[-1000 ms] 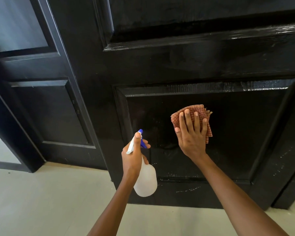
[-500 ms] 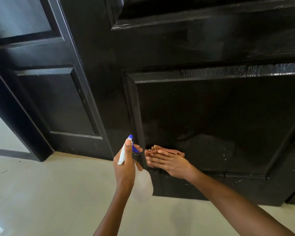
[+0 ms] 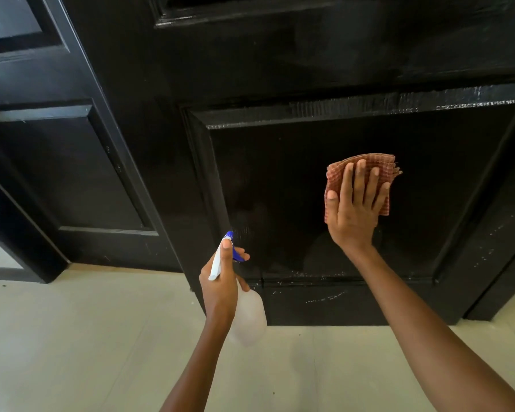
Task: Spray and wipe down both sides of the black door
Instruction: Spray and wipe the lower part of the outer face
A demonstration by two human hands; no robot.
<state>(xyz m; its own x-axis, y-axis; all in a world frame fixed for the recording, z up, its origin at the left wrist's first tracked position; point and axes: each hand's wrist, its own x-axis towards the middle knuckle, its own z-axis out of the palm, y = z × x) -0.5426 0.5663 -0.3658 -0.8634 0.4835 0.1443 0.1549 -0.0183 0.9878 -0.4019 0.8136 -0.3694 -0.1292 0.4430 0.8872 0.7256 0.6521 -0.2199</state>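
Here we judged flat, overlapping strokes best: our right hand (image 3: 354, 209) pressed spread fingers (image 3: 359, 179) on the cloth (image 3: 382, 168) at the black door (image 3: 280, 69) panel's three o'clock, our left hand (image 3: 220, 281) gripping the spray bottle (image 3: 249, 319) at seven.

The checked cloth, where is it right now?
In the head view the checked cloth is right of centre, pressed flat against the door's lower recessed panel by the right hand, up and right of the spray bottle.

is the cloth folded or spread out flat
Folded. The checked cloth shows stacked layered edges at its upper right corner, and the right hand presses it flat against the black door.
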